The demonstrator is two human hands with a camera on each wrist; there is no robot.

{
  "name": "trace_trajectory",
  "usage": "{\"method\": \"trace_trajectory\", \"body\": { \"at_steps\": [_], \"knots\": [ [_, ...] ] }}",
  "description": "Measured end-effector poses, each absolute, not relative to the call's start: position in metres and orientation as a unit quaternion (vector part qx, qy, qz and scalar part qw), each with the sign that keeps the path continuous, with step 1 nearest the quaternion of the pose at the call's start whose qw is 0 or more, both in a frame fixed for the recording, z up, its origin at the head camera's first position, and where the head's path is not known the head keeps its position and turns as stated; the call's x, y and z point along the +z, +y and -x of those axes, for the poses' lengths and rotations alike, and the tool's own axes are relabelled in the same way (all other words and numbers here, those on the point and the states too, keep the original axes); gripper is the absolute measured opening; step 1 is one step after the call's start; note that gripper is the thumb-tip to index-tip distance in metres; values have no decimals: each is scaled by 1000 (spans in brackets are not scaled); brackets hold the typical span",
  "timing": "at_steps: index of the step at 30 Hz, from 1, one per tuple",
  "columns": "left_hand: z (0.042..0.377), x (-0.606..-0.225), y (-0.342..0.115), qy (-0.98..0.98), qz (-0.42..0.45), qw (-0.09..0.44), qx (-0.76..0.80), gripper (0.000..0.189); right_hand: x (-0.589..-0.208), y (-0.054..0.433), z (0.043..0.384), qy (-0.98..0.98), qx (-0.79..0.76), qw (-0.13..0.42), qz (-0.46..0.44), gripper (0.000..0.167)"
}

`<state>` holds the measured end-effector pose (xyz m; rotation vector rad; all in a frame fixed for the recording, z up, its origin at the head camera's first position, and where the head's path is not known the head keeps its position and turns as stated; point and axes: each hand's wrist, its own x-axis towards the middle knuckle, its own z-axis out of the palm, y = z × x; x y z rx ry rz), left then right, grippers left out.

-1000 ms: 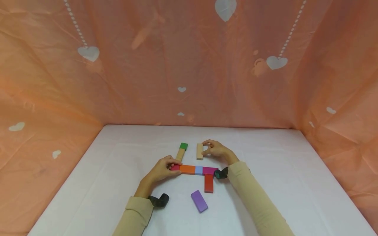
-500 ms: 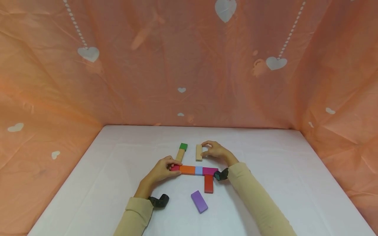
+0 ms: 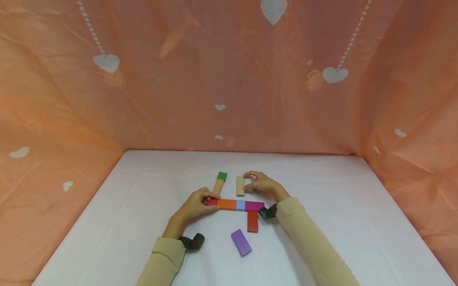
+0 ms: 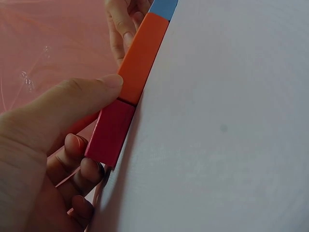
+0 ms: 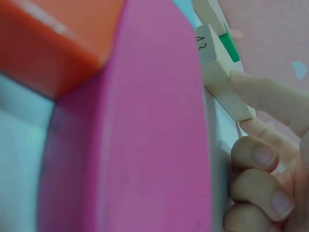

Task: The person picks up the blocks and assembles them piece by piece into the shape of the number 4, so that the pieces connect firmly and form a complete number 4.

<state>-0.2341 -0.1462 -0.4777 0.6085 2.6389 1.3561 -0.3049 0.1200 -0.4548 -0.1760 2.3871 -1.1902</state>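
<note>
My left hand [image 3: 195, 204] holds the crimson block [image 3: 212, 202] at the left end of a row on the white table. In the left wrist view its thumb lies by the seam with the orange block [image 4: 144, 58], fingers curled at the end of the crimson block. Right of the orange one come a light blue block [image 3: 240, 205] and a magenta block [image 3: 255, 205]. Behind the row, my right hand [image 3: 264, 182] has thumb and index finger on a plain wooden block [image 3: 240, 186]. The right wrist view shows the other fingers curled and a marking, partly seen, on that block's end.
A second plain block [image 3: 218, 186] slants back from the row's left part, a green block [image 3: 222, 176] at its far end. In front, a red block [image 3: 252, 221] adjoins the magenta one, and a purple block [image 3: 241, 243] lies apart. Orange cloth [image 3: 236, 119] hangs around the table.
The plain wooden block under my right hand has slid slightly left and nearer to the row. My left hand stays in place on the crimson block.
</note>
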Motion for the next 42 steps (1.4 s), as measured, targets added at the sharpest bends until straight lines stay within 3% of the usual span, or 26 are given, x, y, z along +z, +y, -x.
{"method": "trace_trajectory", "body": {
  "at_steps": [42],
  "knots": [
    [236, -480, -148, 873, -209, 52, 437, 28, -454, 120, 295, 865, -442, 231, 64, 50]
  ]
}}
